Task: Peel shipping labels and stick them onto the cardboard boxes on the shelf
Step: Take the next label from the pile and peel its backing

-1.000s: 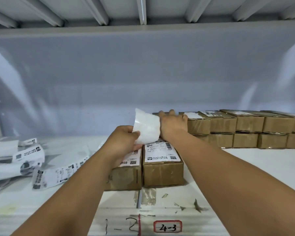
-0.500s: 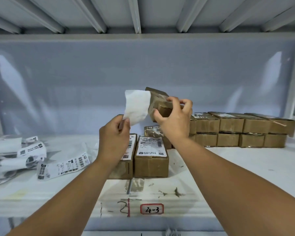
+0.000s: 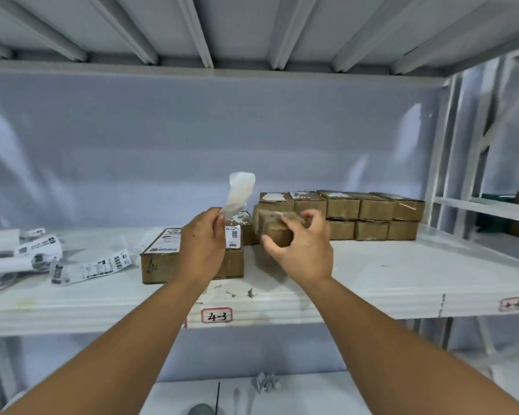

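Note:
My left hand point(image 3: 203, 242) pinches a white peeled label point(image 3: 239, 191) by its lower end, and the label stands up above the fingers. My right hand point(image 3: 304, 247) grips a small cardboard box point(image 3: 274, 226), held low over the shelf point(image 3: 372, 277) just right of two labelled boxes point(image 3: 162, 253). The box in my right hand is blurred. Behind it a double row of small cardboard boxes point(image 3: 357, 209) stands at the back right of the shelf.
Loose label strips and backing paper point(image 3: 72, 265) lie in a heap on the left of the shelf. The front edge carries a tag point(image 3: 216, 316) marked 4-3. A white upright point(image 3: 441, 151) closes the shelf on the right. A lower shelf point(image 3: 282, 393) holds small scraps.
My right hand took a box off the back row, lifted it, and has now lowered it toward the shelf beside the labelled boxes. My left hand still holds the label; the view pulled back.

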